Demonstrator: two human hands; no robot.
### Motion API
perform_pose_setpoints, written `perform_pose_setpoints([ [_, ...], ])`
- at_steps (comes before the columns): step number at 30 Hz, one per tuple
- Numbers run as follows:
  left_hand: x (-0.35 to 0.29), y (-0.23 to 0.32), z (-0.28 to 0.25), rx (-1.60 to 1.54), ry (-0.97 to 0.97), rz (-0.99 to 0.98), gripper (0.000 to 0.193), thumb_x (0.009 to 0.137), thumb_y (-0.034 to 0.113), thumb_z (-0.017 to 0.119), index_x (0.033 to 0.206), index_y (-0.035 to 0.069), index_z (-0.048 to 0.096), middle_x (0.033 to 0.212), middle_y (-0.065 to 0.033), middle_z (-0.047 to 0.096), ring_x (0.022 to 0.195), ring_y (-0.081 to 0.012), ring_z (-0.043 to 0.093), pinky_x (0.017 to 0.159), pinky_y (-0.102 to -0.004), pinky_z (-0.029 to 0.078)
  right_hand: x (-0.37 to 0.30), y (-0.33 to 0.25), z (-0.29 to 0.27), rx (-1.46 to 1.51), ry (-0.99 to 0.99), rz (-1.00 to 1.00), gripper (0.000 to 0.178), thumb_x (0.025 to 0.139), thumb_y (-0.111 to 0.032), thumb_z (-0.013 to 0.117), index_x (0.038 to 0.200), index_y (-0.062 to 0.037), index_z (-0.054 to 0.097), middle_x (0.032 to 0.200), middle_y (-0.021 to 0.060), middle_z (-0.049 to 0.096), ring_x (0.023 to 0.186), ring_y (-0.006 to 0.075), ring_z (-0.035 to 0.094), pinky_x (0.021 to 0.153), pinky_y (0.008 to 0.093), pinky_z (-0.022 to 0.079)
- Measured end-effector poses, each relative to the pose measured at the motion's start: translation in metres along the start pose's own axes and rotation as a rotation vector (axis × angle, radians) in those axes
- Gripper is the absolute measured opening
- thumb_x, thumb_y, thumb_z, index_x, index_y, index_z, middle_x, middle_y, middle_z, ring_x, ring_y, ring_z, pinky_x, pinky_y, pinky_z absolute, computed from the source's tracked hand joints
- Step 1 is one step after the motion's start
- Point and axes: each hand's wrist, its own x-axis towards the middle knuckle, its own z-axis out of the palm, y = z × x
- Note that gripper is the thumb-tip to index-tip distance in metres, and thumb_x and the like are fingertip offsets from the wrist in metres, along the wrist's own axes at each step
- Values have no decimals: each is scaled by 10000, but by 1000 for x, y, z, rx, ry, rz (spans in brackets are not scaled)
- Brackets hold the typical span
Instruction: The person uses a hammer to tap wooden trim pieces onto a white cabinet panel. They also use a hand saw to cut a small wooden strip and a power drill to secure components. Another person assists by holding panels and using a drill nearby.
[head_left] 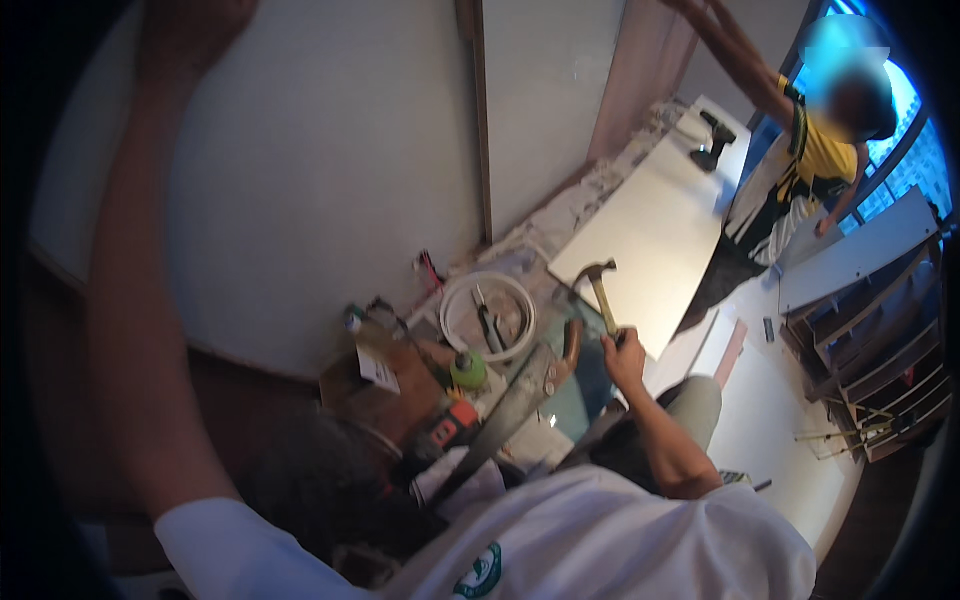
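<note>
My right hand (625,358) is closed around the handle of a claw hammer (600,290), its metal head pointing up and away from me. The hammer is held over the near end of a long white board (640,235). High at the upper left, my left hand (195,35) is raised against a large pale panel (330,150); its fingers run out of the picture and are dark. Below the hammer and to its left lies a handsaw (515,400) with a brown wooden handle.
Left of the saw are a coil of white strip (447,312), a green round object (467,371), a red-and-black tool (453,425) and a cardboard box (345,395). A cordless drill (712,145) stands on the board's far end. Beyond is another person (830,150), arm raised; wooden shelving (880,340) lies right.
</note>
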Motion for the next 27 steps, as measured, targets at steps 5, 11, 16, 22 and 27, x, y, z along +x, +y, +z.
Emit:
perform_pose_setpoints([
  [5, 5, 67, -8, 273, 47, -56, 499, 945, 341, 641, 1315, 14, 566, 1448, -207, 480, 1434, -392, 370, 1221, -584, 228, 30, -93, -28, 331, 240, -228, 324, 874, -191, 785, 1060, -15, 586, 816, 166, 694, 730, 269, 699, 666, 414, 534],
  [11, 9, 33, -11, 543, 46, 57, 474, 1015, 433, 579, 1402, 161, 566, 1458, -42, 552, 1392, -235, 491, 1129, -475, 417, 79, -336, -58, 439, 100, -636, 308, 971, -307, 684, 1040, -24, 587, 724, 198, 661, 693, 442, 655, 627, 489, 505],
  [16, 10, 34, -13, 467, 34, 15, 442, 1028, 408, 555, 1401, 172, 562, 1497, -45, 510, 1432, -245, 440, 1181, -535, 339, 128, -467, -76, 470, 248, -644, 477, 986, -488, 613, 925, -16, 580, 708, 218, 652, 717, 477, 636, 641, 554, 469],
  [22, 6, 38, -9, 463, 20, -37, 429, 1032, 393, 535, 1422, 215, 545, 1517, 2, 489, 1457, -188, 403, 1229, -504, 289, 159, -516, -78, 478, 277, -555, 443, 1010, -434, 569, 948, 3, 610, 844, 263, 696, 839, 483, 668, 760, 568, 508],
  [27, 2, 40, -9, 524, -25, -47, 431, 1033, 361, 514, 1444, 233, 520, 1538, 21, 463, 1471, -161, 378, 1251, -478, 261, 167, -527, -68, 470, 266, -484, 400, 997, -381, 554, 1023, 10, 638, 959, 283, 704, 951, 471, 674, 861, 554, 521],
])
